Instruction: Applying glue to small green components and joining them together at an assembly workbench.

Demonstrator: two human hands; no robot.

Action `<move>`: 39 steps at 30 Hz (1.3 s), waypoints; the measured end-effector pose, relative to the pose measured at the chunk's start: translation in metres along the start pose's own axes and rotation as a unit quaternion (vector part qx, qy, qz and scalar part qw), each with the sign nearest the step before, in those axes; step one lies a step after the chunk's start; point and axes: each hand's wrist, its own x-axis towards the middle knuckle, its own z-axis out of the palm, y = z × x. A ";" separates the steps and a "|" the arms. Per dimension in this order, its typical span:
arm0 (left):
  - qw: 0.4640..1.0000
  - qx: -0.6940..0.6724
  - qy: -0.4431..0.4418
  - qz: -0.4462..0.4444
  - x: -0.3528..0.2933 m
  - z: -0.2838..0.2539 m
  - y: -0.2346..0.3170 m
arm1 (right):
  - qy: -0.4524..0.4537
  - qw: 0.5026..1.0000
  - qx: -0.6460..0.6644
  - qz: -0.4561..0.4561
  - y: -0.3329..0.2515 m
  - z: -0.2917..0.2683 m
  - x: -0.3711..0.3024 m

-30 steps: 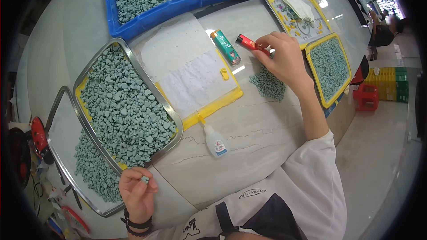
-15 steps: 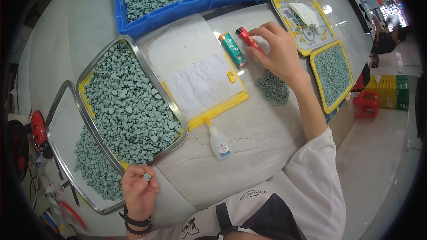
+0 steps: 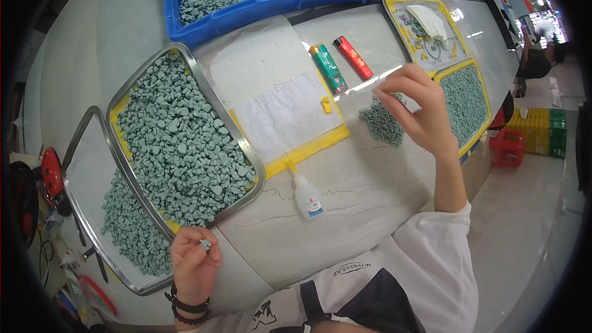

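Note:
My left hand point(image 3: 194, 262) pinches a small green stone point(image 3: 205, 245) between thumb and fingertips, beside the near corner of a metal tray point(image 3: 259, 180) heaped with similar stones. My right hand point(image 3: 419, 111) hovers over a small pile of fine green stones point(image 3: 379, 124). Its thumb and index finger come together; whatever may be between them is too small to make out. Just beyond lie a red lighter point(image 3: 353, 58) and a green lighter point(image 3: 328, 68), side by side. A white glue bottle point(image 3: 307, 197) with a yellow tip rests on the table's near side.
A yellow-edged board with white paper point(image 3: 283, 117) lies mid-table. At the far side stands a blue bin point(image 3: 280, 3) of stones. Two yellow-rimmed trays point(image 3: 473, 65) sit on the right. Another metal-rimmed tray point(image 3: 74, 194) is far left, with a red stool point(image 3: 507, 142) on the floor.
My right hand has let go of the red lighter, leaving it on the table, and has moved nearer and right, over the small stone pile. My left hand keeps its stone.

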 end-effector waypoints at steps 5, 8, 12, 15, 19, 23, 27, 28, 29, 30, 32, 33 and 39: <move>0.999 0.008 -0.017 -0.042 0.006 0.005 -0.003 | 0.018 0.995 0.039 0.093 0.012 -0.029 -0.046; 0.997 0.013 -0.036 -0.060 0.007 0.012 -0.002 | 0.032 0.992 -0.001 0.125 0.023 -0.039 -0.036; 0.998 0.034 -0.049 0.012 0.009 0.018 0.007 | 0.066 0.991 -0.071 0.089 0.065 -0.027 0.019; 0.998 0.038 -0.051 0.024 0.001 0.020 0.005 | 0.036 0.951 -0.308 -0.004 0.095 -0.015 0.042; 0.998 0.020 0.006 0.060 -0.008 0.001 0.001 | 0.050 0.919 -0.384 0.073 0.120 -0.022 0.052; 0.998 -0.009 0.008 0.067 -0.005 -0.002 0.003 | 0.074 0.920 -0.368 0.115 0.143 -0.058 0.039; 0.997 -0.040 0.005 0.065 -0.003 -0.007 0.001 | 0.067 0.864 -0.474 0.156 0.176 -0.095 0.029; 0.997 -0.041 0.007 0.067 -0.004 -0.009 0.001 | 0.035 0.851 -0.481 0.209 0.192 -0.101 0.030; 0.996 -0.050 -0.003 0.068 -0.005 -0.010 0.003 | 0.004 0.834 -0.486 0.260 0.206 -0.106 0.030; 0.996 -0.061 -0.013 0.067 -0.007 -0.012 0.005 | 0.002 0.834 -0.487 0.258 0.219 -0.112 0.028; 0.995 -0.069 -0.018 0.068 -0.010 -0.016 0.007 | -0.001 0.826 -0.454 0.333 0.227 -0.108 0.027; 0.994 -0.077 -0.018 0.069 -0.011 -0.018 0.007 | -0.004 0.819 -0.439 0.371 0.231 -0.107 0.026; 0.993 -0.099 -0.006 0.061 -0.009 -0.019 0.005 | 0.129 0.968 -0.208 0.064 0.133 -0.062 0.035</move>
